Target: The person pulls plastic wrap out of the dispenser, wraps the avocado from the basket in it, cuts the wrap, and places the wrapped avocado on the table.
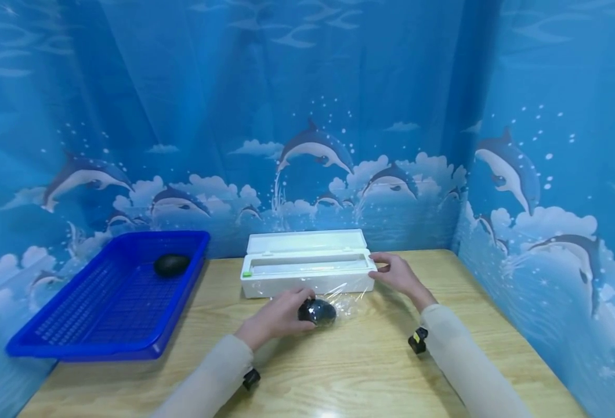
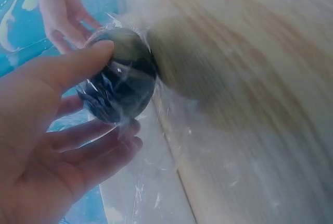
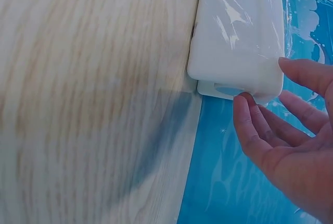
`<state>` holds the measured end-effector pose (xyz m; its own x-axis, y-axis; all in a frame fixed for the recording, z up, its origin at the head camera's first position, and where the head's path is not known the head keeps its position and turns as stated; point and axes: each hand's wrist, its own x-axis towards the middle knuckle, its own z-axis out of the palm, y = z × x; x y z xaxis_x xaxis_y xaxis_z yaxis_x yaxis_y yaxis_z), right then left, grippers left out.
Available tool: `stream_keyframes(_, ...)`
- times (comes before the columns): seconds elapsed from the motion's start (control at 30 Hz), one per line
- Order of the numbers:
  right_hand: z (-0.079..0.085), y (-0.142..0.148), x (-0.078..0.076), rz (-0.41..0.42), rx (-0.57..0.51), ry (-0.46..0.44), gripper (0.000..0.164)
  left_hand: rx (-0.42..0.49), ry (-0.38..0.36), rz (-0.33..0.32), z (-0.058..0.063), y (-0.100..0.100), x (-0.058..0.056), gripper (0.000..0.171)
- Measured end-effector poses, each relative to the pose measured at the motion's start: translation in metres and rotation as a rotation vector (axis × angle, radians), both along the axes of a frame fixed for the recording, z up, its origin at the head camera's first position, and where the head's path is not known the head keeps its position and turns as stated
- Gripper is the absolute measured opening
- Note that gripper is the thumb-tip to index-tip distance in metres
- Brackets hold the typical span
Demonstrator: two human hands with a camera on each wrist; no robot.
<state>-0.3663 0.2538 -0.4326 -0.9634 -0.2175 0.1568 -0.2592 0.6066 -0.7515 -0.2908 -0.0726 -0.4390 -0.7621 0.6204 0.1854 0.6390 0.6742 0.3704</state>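
A dark, egg-shaped avocado (image 1: 324, 312), wrapped in clear film, sits on the table in front of the white cling film dispenser (image 1: 307, 284). My left hand (image 1: 282, 316) grips it from the left, thumb on one side and fingers on the other, as the left wrist view also shows (image 2: 125, 78). Clear cling film (image 1: 346, 290) stretches from the dispenser down to the avocado. At the dispenser's right end, my right hand (image 1: 397, 274) holds the corner between thumb and fingers. The dispenser's lid (image 1: 307, 240) stands raised at the back.
To the left stands a blue plastic basket (image 1: 156, 342) with a second dark avocado (image 1: 172, 265) in it. Wooden table (image 1: 349, 371) extends in front of the dispenser. A blue dolphin-print curtain (image 1: 307, 87) hangs behind and to the right.
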Motion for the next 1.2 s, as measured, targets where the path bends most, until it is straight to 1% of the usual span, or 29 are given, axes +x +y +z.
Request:
stream_keyframes(0.13, 0.001, -0.002, 0.0, -0.01, 0.0, -0.021, 0.054, 0.01, -0.063, 0.005, 0.0, -0.002, 0.001, 0.062)
stream_keyframes(0.27, 0.002, -0.002, 0.001, -0.025, 0.014, -0.031, 0.054, 0.007, -0.103, 0.015, -0.001, -0.005, 0.001, 0.061)
stream_keyframes(0.4, 0.01, -0.004, 0.006, -0.046, 0.069, 0.04, 0.051, -0.003, -0.122, 0.03, -0.001, -0.006, 0.001, 0.061)
stream_keyframes(0.53, 0.025, -0.016, 0.019, -0.038, 0.11, 0.133, 0.048, -0.007, -0.138, 0.042, 0.001, -0.006, 0.003, 0.061)
stream_keyframes(0.63, 0.038, -0.033, 0.033, 0.032, 0.109, 0.171, 0.041, -0.005, -0.149, 0.048, 0.003, -0.007, 0.004, 0.061)
stream_keyframes(0.7, 0.046, -0.046, 0.043, 0.105, 0.115, 0.174, 0.035, -0.005, -0.158, 0.053, 0.004, -0.007, 0.004, 0.06)
stream_keyframes(0.83, 0.055, -0.068, 0.063, 0.262, 0.171, 0.122, 0.026, 0.001, -0.173, 0.046, 0.006, -0.007, 0.004, 0.058)
stream_keyframes(0.9, 0.055, -0.076, 0.069, 0.325, 0.209, 0.088, 0.025, 0.005, -0.183, 0.045, 0.006, -0.007, 0.004, 0.058)
stream_keyframes(0.97, 0.053, -0.083, 0.074, 0.37, 0.235, 0.054, 0.027, 0.012, -0.193, 0.049, 0.006, -0.007, 0.004, 0.057)
stream_keyframes(1.1, 0.044, -0.092, 0.078, 0.402, 0.239, -0.014, 0.035, 0.022, -0.225, 0.074, 0.007, -0.008, 0.005, 0.055)
stream_keyframes(1.2, 0.036, -0.097, 0.08, 0.423, 0.224, -0.044, 0.04, 0.023, -0.242, 0.079, 0.008, -0.009, 0.006, 0.055)
